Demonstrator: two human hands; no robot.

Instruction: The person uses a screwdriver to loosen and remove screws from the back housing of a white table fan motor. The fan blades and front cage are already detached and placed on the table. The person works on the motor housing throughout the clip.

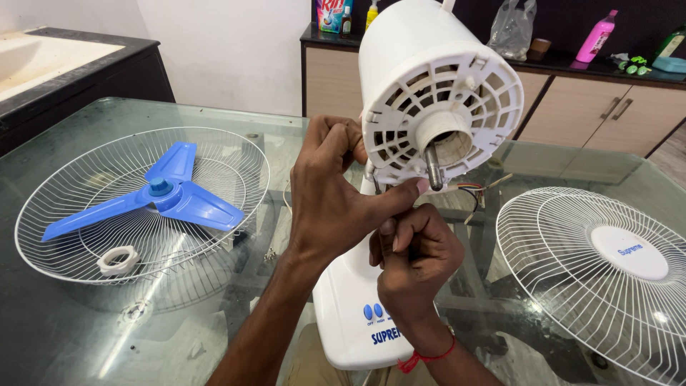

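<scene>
Pinching fan motor housing (436,86) underside, left hand (332,196)

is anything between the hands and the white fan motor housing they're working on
Nothing visible does. The left hand already rests against the lower edge of the motor housing, thumb near the metal shaft. The right hand is closed just below it, close by the loose wires.

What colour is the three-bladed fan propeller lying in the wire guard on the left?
Blue; the fan blade shows clearly in the head view.
</scene>
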